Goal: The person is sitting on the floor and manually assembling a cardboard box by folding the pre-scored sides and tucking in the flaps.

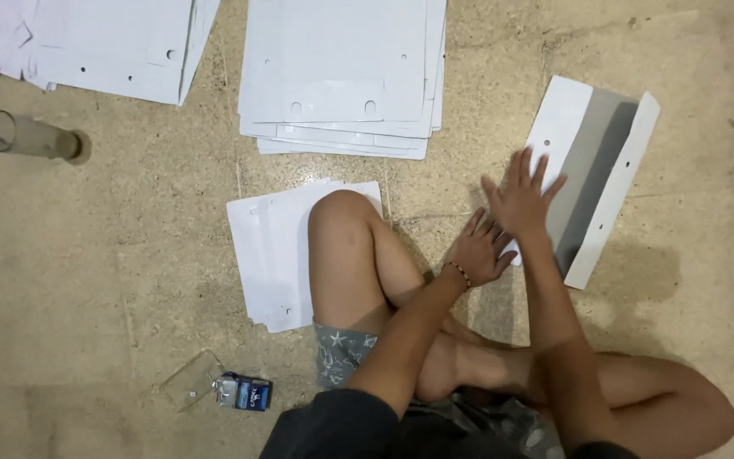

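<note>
Folded white card sheet (592,174) lies half-creased on the floor (112,255) under the flat, ungripping right hand (520,200) and left hand (479,251), tall flat stacks (341,76) apparently remaining.

This looks like a room in a home or a small informal workshop where paper goods are put together by hand on the floor (112,255). The floor is bare speckled beige terrazzo or stone, with work spread straight on it. Stacks of white punched card sheets (341,76) lie at the top centre and upper left, a smaller pile (269,246) in the middle. A clear drinking glass (27,136) lies at the left edge. The person sits cross-legged, barefoot, in shorts.
</note>
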